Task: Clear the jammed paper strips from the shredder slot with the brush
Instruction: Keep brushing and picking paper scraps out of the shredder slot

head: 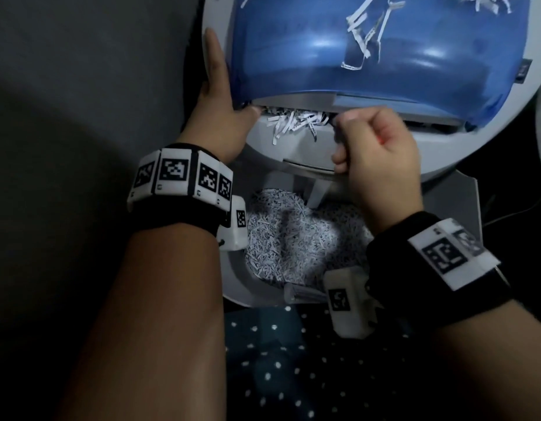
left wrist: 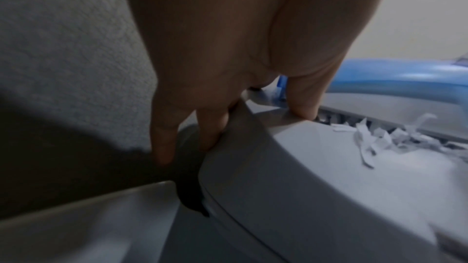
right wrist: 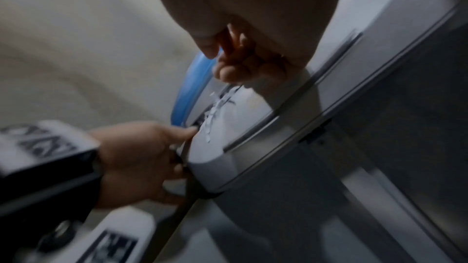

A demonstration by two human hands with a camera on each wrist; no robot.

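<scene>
The white shredder head (head: 296,153) with a blue translucent cover (head: 369,74) lies in front of me. White jammed paper strips (head: 296,120) stick out of the left part of its slot; they also show in the left wrist view (left wrist: 372,139) and the right wrist view (right wrist: 215,111). My left hand (head: 220,95) presses straight fingers along the shredder's left side, thumb at the slot's left end. My right hand (head: 342,129) is a fist round a thin dark brush handle (head: 337,132), just right of the strips. The bristles are hidden.
Below the head an open bin (head: 296,238) is full of shredded paper. Loose strips (head: 363,34) lie on the blue cover. Dark dotted fabric (head: 293,360) is nearest me, and a grey textured surface (head: 81,86) fills the left.
</scene>
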